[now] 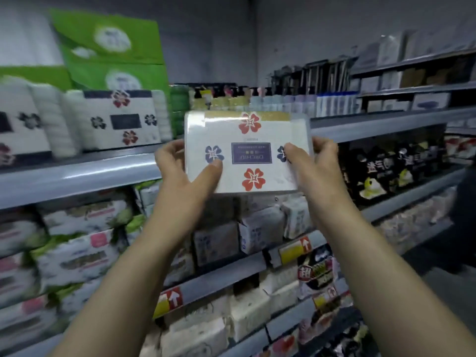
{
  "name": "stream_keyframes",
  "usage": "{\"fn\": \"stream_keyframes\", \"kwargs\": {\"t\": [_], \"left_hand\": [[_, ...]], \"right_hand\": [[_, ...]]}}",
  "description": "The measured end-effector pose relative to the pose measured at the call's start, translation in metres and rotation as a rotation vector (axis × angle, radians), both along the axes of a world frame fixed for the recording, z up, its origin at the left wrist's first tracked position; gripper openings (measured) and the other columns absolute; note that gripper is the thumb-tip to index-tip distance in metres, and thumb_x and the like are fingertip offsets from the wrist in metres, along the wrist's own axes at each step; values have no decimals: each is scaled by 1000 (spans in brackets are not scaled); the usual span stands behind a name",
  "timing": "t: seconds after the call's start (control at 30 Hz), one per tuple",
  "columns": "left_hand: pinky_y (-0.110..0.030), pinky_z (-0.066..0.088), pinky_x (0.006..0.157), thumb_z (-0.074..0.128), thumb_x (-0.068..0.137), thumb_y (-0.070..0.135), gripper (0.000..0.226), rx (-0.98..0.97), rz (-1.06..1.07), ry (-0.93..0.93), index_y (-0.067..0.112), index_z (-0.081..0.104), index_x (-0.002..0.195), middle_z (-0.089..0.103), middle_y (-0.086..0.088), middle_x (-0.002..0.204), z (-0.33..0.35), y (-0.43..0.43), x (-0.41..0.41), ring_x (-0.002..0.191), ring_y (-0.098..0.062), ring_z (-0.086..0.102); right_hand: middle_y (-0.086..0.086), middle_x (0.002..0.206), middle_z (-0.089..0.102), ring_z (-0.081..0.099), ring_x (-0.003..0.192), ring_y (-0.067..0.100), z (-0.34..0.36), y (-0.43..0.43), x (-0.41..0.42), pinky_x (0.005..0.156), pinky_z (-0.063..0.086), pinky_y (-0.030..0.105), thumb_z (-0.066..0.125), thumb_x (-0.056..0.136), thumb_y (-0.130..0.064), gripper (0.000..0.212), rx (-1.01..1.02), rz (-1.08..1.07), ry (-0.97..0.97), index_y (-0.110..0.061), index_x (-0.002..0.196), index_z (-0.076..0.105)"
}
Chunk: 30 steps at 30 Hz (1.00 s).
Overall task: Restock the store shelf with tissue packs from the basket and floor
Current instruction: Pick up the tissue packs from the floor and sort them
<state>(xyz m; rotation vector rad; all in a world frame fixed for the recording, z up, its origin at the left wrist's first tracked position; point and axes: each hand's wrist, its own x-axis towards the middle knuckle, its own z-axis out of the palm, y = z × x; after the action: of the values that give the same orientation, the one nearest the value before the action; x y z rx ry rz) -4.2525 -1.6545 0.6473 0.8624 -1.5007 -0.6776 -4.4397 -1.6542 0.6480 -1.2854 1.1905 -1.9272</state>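
A flower-printed tissue pack (247, 150), its label inverted, is held raised before the upper shelf (77, 173). It is gripped at its sides by the left hand (180, 171) and right hand (313, 166), thumbs pressed on its face.

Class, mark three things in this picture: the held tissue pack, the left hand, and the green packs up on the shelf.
held tissue pack (251, 153), head view, on its purple centre label.
left hand (180, 173), head view, middle of the hand.
green packs (110, 39), head view, on the upper pack's front.
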Motion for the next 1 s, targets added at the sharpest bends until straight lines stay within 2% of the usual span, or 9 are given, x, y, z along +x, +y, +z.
{"fn": "stream_keyframes", "kwargs": {"t": [0.13,0.23,0.27,0.33,0.47,0.57,0.63,0.8,1.0], "left_hand": [[-42,42,104,59,79,54,55,-136,312,-145,33,31,122,43,6,128,19,0,30,122,-17,48],[-35,34,106,62,87,41,53,-191,547,-245,23,36,129,31,4,126,28,-2,51,129,-22,38],[-37,35,107,63,88,38,54,-203,597,-258,20,37,131,30,3,126,31,-3,57,128,-24,39],[-44,39,107,65,87,37,56,-209,653,-267,18,36,131,31,-1,129,37,-6,69,125,-26,42],[-45,43,104,68,85,36,61,-212,781,-292,14,40,134,36,-8,133,55,-19,97,118,-27,48],[-41,46,102,70,85,25,68,-197,801,-373,15,34,142,40,-7,132,66,-29,117,115,-25,51],[-43,48,98,70,85,16,79,-149,741,-413,22,22,147,48,-7,132,68,-36,131,112,-24,56],[-31,48,87,59,92,22,39,-155,716,-681,23,49,129,54,-5,127,62,-49,154,105,-18,58],[-32,46,91,54,95,28,41,-191,722,-784,16,50,134,39,-3,133,65,-60,160,111,-22,54]], "right_hand": [[2,118,54,61,108,21,21,-20,31,95,52,46,69,82,-34,40,-123,102,75,-36,101,34],[3,133,42,49,121,24,35,-30,57,100,46,47,65,66,-54,49,-185,75,232,-48,100,30],[3,136,37,44,124,25,39,-34,65,102,43,48,66,69,-51,54,-197,63,290,-47,108,29],[4,136,29,35,128,26,48,-44,79,107,37,47,68,81,-38,64,-216,37,375,-29,129,28],[3,133,32,38,125,23,65,-65,105,105,37,38,70,85,-32,66,-254,59,482,-16,134,29],[7,135,44,47,119,22,72,-86,122,91,39,28,76,81,-29,69,-210,28,605,-13,133,35],[8,127,54,55,111,25,74,-100,129,83,43,29,78,78,-31,65,-146,-13,675,-11,128,41],[10,121,61,61,108,28,78,-123,140,88,51,38,80,77,-29,64,-15,-62,740,-9,124,42],[10,118,62,62,104,28,85,-134,152,84,51,37,83,74,-28,68,74,-113,763,-8,124,41]]}}
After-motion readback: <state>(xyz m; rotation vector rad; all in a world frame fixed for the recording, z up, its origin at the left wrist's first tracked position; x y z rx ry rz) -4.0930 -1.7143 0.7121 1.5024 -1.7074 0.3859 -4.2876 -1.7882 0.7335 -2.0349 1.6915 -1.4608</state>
